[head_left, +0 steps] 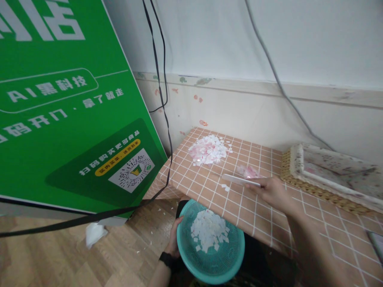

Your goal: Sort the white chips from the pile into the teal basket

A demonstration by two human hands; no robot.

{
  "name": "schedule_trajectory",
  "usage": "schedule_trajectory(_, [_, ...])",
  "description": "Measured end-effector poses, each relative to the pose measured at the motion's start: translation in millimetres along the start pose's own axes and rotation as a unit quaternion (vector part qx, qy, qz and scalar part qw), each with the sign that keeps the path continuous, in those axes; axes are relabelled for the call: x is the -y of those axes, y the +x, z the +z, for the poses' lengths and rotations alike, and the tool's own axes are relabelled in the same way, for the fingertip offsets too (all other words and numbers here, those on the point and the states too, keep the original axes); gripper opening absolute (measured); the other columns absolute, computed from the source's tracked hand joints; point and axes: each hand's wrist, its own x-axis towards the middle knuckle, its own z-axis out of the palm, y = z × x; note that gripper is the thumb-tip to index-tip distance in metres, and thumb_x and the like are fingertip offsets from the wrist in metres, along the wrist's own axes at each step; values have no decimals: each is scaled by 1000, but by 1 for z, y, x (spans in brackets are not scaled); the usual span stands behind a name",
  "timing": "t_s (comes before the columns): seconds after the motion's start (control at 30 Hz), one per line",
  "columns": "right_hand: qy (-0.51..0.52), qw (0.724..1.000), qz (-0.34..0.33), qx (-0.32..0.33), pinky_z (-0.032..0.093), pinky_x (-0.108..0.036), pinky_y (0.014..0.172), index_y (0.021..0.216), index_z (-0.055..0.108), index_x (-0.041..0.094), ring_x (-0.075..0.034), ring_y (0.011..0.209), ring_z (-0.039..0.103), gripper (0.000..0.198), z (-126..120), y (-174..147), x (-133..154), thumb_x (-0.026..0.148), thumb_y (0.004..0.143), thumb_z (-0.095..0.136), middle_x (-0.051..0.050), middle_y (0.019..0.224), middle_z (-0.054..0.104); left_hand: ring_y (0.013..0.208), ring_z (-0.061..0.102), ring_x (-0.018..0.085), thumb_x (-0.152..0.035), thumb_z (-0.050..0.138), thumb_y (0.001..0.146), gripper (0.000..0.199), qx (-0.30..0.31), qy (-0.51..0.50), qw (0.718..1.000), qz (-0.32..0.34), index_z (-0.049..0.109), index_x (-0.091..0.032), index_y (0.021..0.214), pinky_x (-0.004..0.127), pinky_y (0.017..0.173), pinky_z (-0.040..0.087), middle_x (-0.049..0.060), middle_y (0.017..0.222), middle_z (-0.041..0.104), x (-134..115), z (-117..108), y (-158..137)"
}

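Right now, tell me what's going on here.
The person's left hand grips a teal basket holding white pieces, in front of the table. The right hand holds a flat white strip near a pinkish clump. A heap of similar pieces lies farther back; a lined wicker basket stands to the right.

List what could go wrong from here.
The round turquoise plastic basket, held at its rim by the left hand, could tip and spill its small white squares.

The flat white strip in the right hand might sweep loose white pieces off the near edge of the brown grid-patterned tabletop.
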Motion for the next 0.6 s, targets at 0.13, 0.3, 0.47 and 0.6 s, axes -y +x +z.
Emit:
schedule_trajectory(0.13, [49,998,8,-43,52,-31,67,94,72,23,-22,76,67,27,34,-49,0,32,85,48,-5,86,72,88,64,26,-34,57,80,27,16,2,999,-49,64,-14,96,39,77,50,9,96,69,2,-5,1])
schedule_trajectory(0.3, [53,997,-16,-62,51,-36,83,111,65,26,-23,98,63,33,58,-86,15,24,85,46,-6,109,66,77,68,27,-33,63,73,27,54,-39,995,-72,67,-11,90,39,76,51,10,75,73,3,-12,-5])
schedule_trajectory(0.47, [91,995,-47,-10,51,-33,82,109,66,27,-21,93,65,30,63,-92,45,25,87,45,-6,104,68,78,68,26,-32,62,74,25,60,-50,996,-49,67,-11,88,39,79,50,9,72,73,-2,-7,-14])
schedule_trajectory(0.6, [136,990,15,-28,52,-30,64,92,73,25,-21,72,67,27,58,-72,54,35,86,48,-3,82,72,78,68,26,-33,62,74,24,68,-36,997,-31,67,-12,85,38,80,50,9,74,74,-9,-4,-18])
